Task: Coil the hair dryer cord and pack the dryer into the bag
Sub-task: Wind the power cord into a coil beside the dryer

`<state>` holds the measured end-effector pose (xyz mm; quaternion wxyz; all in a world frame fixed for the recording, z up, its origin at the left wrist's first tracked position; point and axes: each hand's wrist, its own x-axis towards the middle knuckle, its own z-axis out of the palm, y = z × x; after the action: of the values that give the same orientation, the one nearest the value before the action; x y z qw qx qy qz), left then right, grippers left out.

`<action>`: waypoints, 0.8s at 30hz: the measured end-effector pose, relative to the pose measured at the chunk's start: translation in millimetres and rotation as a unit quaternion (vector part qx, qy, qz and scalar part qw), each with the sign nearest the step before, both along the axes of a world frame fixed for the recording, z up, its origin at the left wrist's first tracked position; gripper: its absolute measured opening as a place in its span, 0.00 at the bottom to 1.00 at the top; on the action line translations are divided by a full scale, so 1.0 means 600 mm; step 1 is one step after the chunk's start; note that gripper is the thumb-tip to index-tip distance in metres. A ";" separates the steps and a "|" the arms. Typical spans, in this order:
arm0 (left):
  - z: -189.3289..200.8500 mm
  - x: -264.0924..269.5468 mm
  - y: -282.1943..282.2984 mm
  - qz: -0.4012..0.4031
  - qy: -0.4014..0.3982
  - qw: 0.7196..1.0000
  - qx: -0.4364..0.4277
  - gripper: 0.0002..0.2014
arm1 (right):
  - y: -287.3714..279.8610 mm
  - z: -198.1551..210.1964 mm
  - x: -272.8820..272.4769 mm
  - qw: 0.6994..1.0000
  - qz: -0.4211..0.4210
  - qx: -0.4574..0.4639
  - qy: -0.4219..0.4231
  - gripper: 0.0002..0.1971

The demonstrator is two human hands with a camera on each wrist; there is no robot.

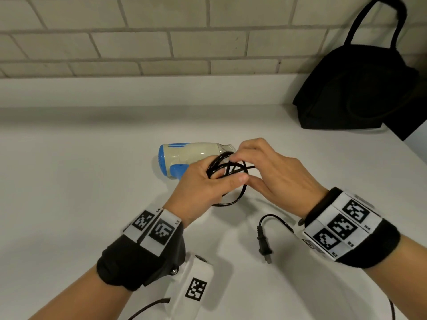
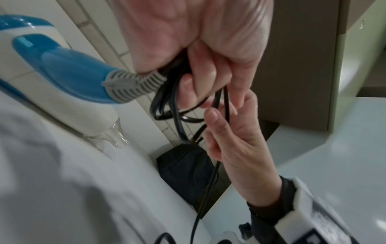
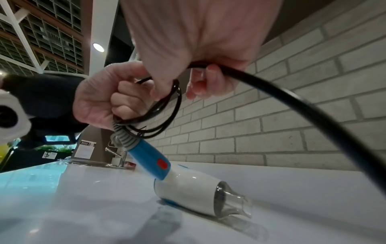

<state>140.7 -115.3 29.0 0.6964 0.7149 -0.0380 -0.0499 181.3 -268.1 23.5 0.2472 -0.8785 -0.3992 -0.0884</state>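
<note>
- Step in hand: coiling the cord (image 1: 227, 168). Several black loops are gathered just right of the hair dryer (image 1: 184, 158); packing not started.
- Left hand (image 1: 203, 183) is curled round the loop bundle beside the dryer's blue handle, thumb laid over the loops. Left wrist view shows its fingers closed on the strands by the grey strain-relief.
- Right hand (image 1: 270, 172) is on the far side of the loops from the dryer, fingers curled, pinching the free run of cord and feeding it onto the bundle.
- Dryer body rests on the white counter (image 1: 92, 181), handle end lifted toward the hands in the right wrist view.
- Plug (image 1: 263, 241) lies loose on the counter, nearer the person than the dryer, so a short tail is uncoiled.
- Black bag (image 1: 360, 86) stands well to the right of the dryer, against the brick wall.
- Next, probably: wind in the tail and plug without letting loops spring, then carry the dryer to the bag.
</note>
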 end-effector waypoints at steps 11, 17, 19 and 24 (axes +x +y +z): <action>-0.009 0.001 0.003 -0.005 0.056 0.998 0.038 0.07 | 0.018 -0.024 0.016 0.974 0.036 0.119 0.188 0.15; -0.010 0.008 0.013 -0.044 0.090 0.994 -0.043 0.28 | 0.034 -0.029 0.011 0.923 0.052 0.230 0.305 0.07; -0.009 0.008 0.015 -0.015 0.094 0.993 -0.071 0.28 | 0.032 -0.020 0.018 0.917 0.041 0.225 0.326 0.05; 0.003 0.026 0.057 0.132 0.110 0.952 -0.253 0.23 | -0.018 -0.020 0.035 0.927 -0.021 0.132 0.351 0.04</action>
<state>156.3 -80.9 30.7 0.8549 0.5035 0.1224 -0.0246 202.1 -279.1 11.5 0.4831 -0.8211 -0.2531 0.1682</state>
